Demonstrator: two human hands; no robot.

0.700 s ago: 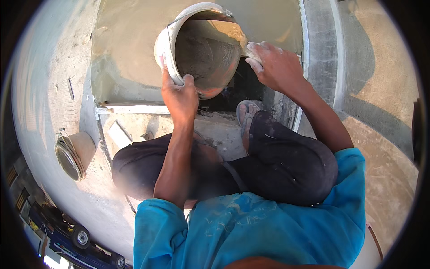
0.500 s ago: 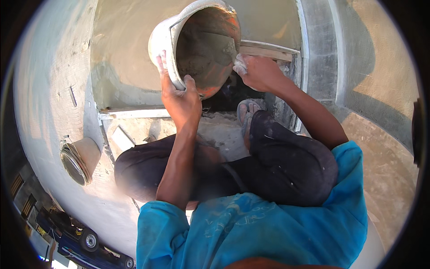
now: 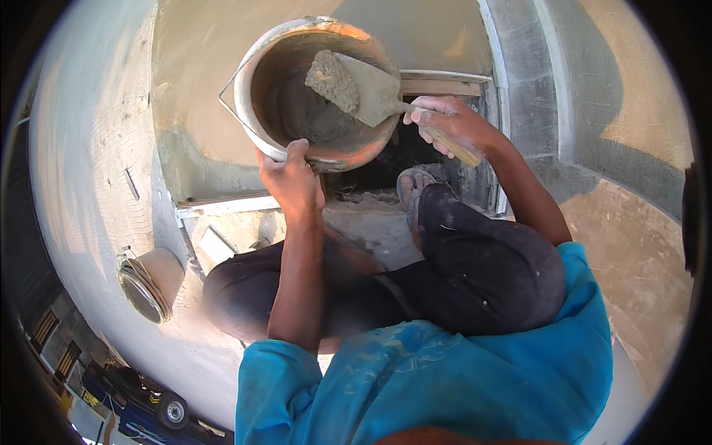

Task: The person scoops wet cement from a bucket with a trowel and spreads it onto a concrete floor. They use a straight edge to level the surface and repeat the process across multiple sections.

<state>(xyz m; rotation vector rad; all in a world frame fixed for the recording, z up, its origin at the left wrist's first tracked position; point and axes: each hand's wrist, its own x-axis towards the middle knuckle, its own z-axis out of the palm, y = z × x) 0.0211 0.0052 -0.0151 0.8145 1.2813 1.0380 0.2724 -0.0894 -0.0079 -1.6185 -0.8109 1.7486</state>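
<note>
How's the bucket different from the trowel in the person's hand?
The bucket is round and hollow; the trowel has a flat blade and a thin handle. The bucket is much wider than the trowel's blade. The left hand holds the bucket by its rim, while the right hand holds the trowel. Both have grey, muddy-looking stuff on them.

A stack of nested pails (image 3: 152, 285) is seen on a pale surface (image 3: 89, 215). To the right of the pails, a white rectangular block (image 3: 216, 245) is laid at a slant. Above the pails, a narrow dark strip (image 3: 132, 184) is shown, well apart from them. Below the pails, a dark blue vehicle (image 3: 137, 400) is partly cut off; to their lower left, slatted panels (image 3: 46, 328) are seen.
</note>
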